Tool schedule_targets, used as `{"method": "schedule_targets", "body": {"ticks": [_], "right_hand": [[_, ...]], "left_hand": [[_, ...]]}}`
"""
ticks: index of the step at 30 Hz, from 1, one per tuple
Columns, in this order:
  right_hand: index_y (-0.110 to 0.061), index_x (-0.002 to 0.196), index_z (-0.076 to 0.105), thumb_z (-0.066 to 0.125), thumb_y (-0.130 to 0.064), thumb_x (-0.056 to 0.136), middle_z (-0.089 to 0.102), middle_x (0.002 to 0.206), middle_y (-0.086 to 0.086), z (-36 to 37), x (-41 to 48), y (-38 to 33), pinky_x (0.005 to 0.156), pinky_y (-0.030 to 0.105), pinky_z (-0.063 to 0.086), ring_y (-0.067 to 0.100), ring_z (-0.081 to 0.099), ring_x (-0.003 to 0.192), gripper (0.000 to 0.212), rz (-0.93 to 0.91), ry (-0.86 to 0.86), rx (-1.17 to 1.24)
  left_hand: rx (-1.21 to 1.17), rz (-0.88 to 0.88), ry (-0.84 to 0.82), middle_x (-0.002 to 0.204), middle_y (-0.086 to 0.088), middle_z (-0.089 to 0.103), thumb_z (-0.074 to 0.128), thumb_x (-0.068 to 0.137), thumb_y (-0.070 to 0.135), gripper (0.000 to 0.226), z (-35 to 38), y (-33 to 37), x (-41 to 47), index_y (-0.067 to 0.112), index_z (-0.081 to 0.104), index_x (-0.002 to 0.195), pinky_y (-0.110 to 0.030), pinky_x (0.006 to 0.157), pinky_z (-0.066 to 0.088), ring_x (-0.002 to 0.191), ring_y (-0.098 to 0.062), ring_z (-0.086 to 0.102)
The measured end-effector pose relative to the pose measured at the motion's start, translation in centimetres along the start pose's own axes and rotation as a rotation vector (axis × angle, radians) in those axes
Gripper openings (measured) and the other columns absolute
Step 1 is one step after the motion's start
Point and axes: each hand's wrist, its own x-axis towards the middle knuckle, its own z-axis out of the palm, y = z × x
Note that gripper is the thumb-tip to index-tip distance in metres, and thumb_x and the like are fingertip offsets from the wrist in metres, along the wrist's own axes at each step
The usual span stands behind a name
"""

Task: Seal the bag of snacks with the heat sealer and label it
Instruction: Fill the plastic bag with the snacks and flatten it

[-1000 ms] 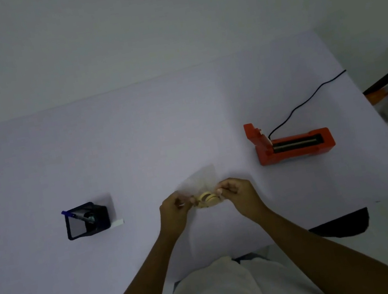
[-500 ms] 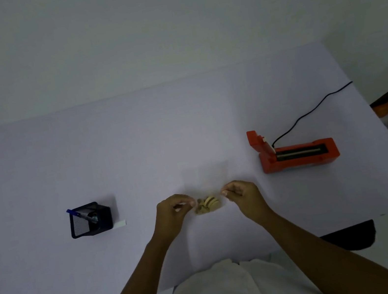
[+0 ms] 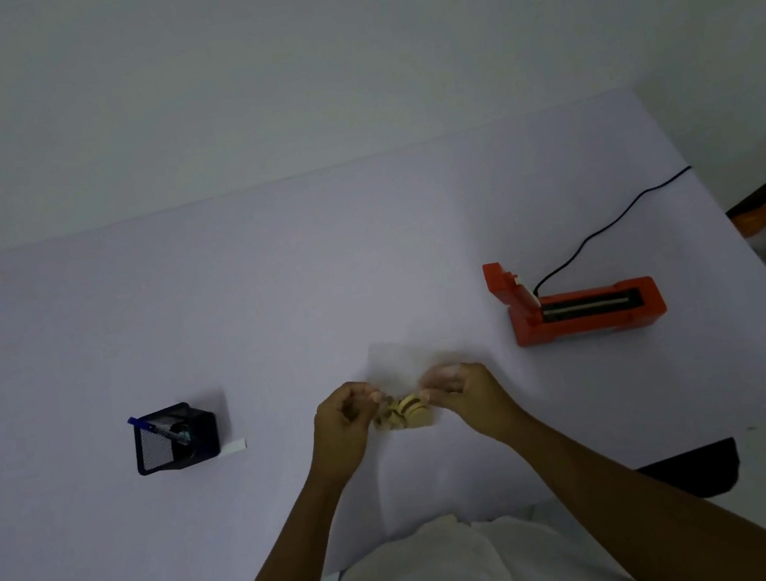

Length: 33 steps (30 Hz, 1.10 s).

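Both hands, left hand (image 3: 342, 418) and right hand (image 3: 470, 390), pinch the bag (image 3: 401, 389) above the near table (image 3: 267, 285). Flatten the bag's mouth evenly before moving right to the sealer (image 3: 584, 311).

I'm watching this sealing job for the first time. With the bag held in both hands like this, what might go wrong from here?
1. The clear bag is pinched only at its sides by the left hand and right hand; its top looks unsealed, so the snacks may spill if it tips.
2. The orange heat sealer stands open to the right; fingers could touch its heating strip.
3. Its black cord could snag.
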Motion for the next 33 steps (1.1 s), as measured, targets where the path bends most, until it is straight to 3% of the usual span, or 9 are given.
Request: {"method": "schedule_targets", "body": {"ticks": [5, 10, 14, 17, 20, 23, 25, 29, 33], "right_hand": [[-0.014, 0.083, 0.078, 0.072, -0.002, 0.084, 0.076, 0.077, 0.003, -0.5, -0.4, 0.0, 0.067, 0.025, 0.054, 0.010, 0.070, 0.073, 0.013, -0.017, 0.049, -0.030], [-0.007, 0.090, 0.078, 0.069, -0.002, 0.087, 0.076, 0.082, 0.007, -0.4, -0.5, -0.9, 0.065, 0.031, 0.059, 0.019, 0.071, 0.076, 0.010, 0.032, 0.046, 0.078], [-0.006, 0.092, 0.076, 0.066, -0.001, 0.090, 0.074, 0.085, 0.009, -0.7, -0.7, -1.3, 0.063, 0.028, 0.058, 0.019, 0.072, 0.078, 0.012, 0.084, 0.089, 0.169], [-0.007, 0.092, 0.076, 0.067, -0.006, 0.090, 0.073, 0.087, 0.012, -1.0, -0.7, -1.4, 0.073, 0.038, 0.061, 0.023, 0.071, 0.082, 0.010, 0.074, 0.045, 0.162], [-0.008, 0.094, 0.076, 0.064, -0.001, 0.091, 0.074, 0.090, 0.008, -0.9, -0.7, -1.8, 0.072, 0.034, 0.060, 0.019, 0.072, 0.083, 0.015, 0.071, 0.021, 0.147], [-0.007, 0.096, 0.075, 0.061, 0.002, 0.090, 0.074, 0.093, 0.010, -1.0, -0.9, -2.3, 0.074, 0.036, 0.061, 0.022, 0.072, 0.086, 0.017, 0.067, -0.010, 0.154], [-0.002, 0.097, 0.072, 0.059, -0.001, 0.092, 0.073, 0.096, 0.014, -1.2, -0.9, -2.5, 0.077, 0.041, 0.061, 0.025, 0.071, 0.089, 0.014, 0.082, -0.020, 0.181], [-0.007, 0.095, 0.072, 0.053, -0.017, 0.100, 0.068, 0.086, 0.010, -1.1, -0.9, -2.8, 0.077, 0.038, 0.060, 0.020, 0.068, 0.084, 0.022, 0.097, 0.011, 0.198], [-0.009, 0.096, 0.072, 0.054, -0.016, 0.099, 0.068, 0.085, 0.014, -1.1, -0.7, -2.9, 0.081, 0.043, 0.060, 0.024, 0.068, 0.081, 0.020, 0.104, 0.057, 0.187]], "left_hand": [[-0.048, -0.031, 0.034, 0.082, -0.008, 0.074, 0.068, 0.087, 0.003, 0.005, -0.1, 0.9, 0.0, 0.003, 0.073, 0.087, -0.037, 0.069, 0.062, 0.076, -0.025, 0.072], [-0.120, -0.058, 0.114, 0.081, -0.010, 0.073, 0.071, 0.086, 0.006, 0.003, -0.6, 1.0, 0.0, 0.003, 0.071, 0.086, -0.035, 0.067, 0.062, 0.074, -0.028, 0.072], [-0.121, -0.144, 0.009, 0.095, -0.009, 0.073, 0.060, 0.094, 0.008, 0.012, -1.1, -0.2, 0.0, 0.004, 0.070, 0.098, -0.032, 0.075, 0.059, 0.091, -0.027, 0.070], [-0.016, -0.122, -0.065, 0.106, 0.000, 0.071, 0.058, 0.096, 0.020, 0.016, -0.9, -0.5, -0.1, 0.014, 0.069, 0.107, -0.024, 0.080, 0.054, 0.097, -0.011, 0.065], [0.023, -0.075, -0.099, 0.113, 0.005, 0.069, 0.059, 0.096, 0.021, 0.022, -0.9, -0.1, 0.2, 0.017, 0.065, 0.116, -0.015, 0.084, 0.051, 0.100, 0.003, 0.062], [0.079, -0.055, -0.190, 0.106, -0.002, 0.072, 0.060, 0.093, 0.017, 0.019, -0.8, -0.4, 0.5, 0.012, 0.070, 0.109, -0.030, 0.085, 0.054, 0.098, -0.015, 0.067], [0.073, -0.053, -0.178, 0.094, -0.010, 0.071, 0.063, 0.087, 0.033, 0.029, -0.7, -0.4, 0.5, 0.008, 0.071, 0.098, -0.038, 0.081, 0.053, 0.088, -0.023, 0.065], [-0.005, -0.076, -0.157, 0.092, -0.009, 0.074, 0.068, 0.089, 0.016, 0.012, -0.4, 0.1, 0.5, 0.007, 0.075, 0.092, -0.034, 0.087, 0.052, 0.091, -0.026, 0.068], [-0.016, -0.076, -0.188, 0.091, -0.006, 0.074, 0.066, 0.090, 0.014, 0.009, -0.2, 0.2, 0.5, 0.010, 0.074, 0.089, -0.034, 0.084, 0.053, 0.089, -0.025, 0.067]]}}
